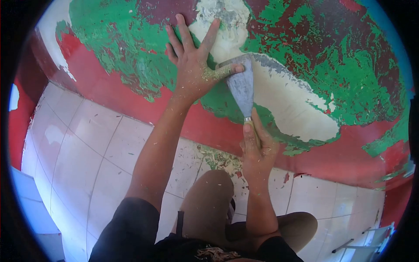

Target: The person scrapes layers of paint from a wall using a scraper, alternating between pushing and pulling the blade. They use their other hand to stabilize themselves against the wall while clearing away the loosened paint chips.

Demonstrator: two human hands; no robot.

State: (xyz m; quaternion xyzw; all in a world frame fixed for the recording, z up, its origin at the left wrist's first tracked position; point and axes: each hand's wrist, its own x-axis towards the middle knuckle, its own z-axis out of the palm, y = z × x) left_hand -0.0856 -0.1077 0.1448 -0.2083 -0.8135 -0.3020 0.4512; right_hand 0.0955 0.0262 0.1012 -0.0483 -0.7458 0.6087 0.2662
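A putty knife (pixel 242 89) with a wide grey blade lies against a wall (pixel 209 124) of flaking paint, its blade pointing up. My right hand (pixel 258 150) is closed round its handle. With fingers spread, my left hand (pixel 192 65) rests on the wall left of the blade, and its thumb touches the blade's face. Bits of paint stick to that hand. Around the blade the wall shows a bare cream patch (pixel 290 102), green paint (pixel 126 41), dark maroon paint and red paint below.
Paint flakes (pixel 222 159) are scattered on the white floor tiles (pixel 104 148) along the wall's foot. My bent knees (pixel 209 192) are close below my hands. A light metal-framed object (pixel 362 244) stands at the lower right.
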